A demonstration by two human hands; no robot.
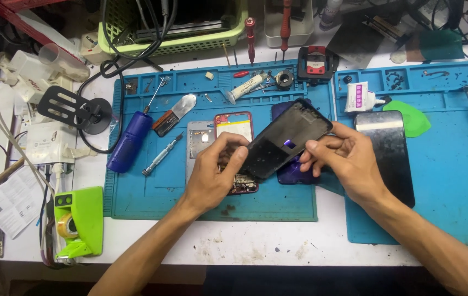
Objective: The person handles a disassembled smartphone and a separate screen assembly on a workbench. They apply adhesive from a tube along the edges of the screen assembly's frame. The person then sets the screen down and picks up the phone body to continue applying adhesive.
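Note:
Both my hands hold a black phone back cover (287,138), tilted above the blue work mat (151,192). My left hand (216,170) grips its lower left edge. My right hand (343,159) pinches its right side near a small opening. Under the cover lies an opened phone (235,129) with a red frame and a pale battery, partly hidden by my left hand. A purple phone part (294,172) lies beneath the cover's right end.
A silver frame plate (199,140), small screwdriver (161,156), blue-handled tool (130,141) and glue tube (245,87) lie on the left mat. A dark screen panel (387,148), green pick (417,118) and white tube (361,97) lie on the right mat (453,181). Green tape dispenser (78,222) at left.

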